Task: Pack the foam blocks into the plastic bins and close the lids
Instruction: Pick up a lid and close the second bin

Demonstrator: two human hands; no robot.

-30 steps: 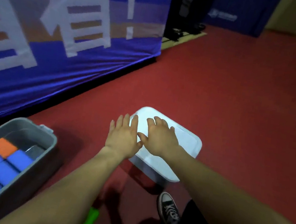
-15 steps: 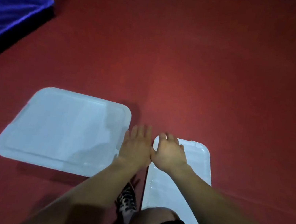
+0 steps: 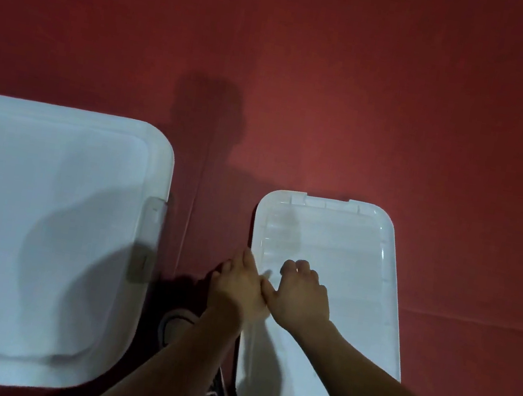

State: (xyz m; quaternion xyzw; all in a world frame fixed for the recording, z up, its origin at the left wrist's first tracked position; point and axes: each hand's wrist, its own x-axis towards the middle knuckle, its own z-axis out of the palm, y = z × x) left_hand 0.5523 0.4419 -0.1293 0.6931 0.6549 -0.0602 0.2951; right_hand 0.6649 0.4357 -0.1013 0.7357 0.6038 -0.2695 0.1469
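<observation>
A small white plastic bin lid (image 3: 349, 238) lies right of centre, seen from straight above; no foam blocks show. My left hand (image 3: 235, 287) lies at this lid's left edge, its fingers fairly straight and pointing down over the rim. My right hand (image 3: 303, 297) rests on top of the lid beside it, fingers curled under with the knuckles up, holding nothing. The thumbs of both hands touch. A large white lid (image 3: 30, 214) covers the bigger bin at the left. Whatever is under either lid is hidden.
Red floor (image 3: 403, 100) surrounds both bins. My dark shoes (image 3: 175, 324) stand in the narrow gap between the two bins. A grey latch (image 3: 141, 264) sits on the large lid's right side.
The view has swung away from the open bin of blocks and the blue banner, down onto the two lids. My hands have moved onto the small lid; the right fingers went from flat to curled.
</observation>
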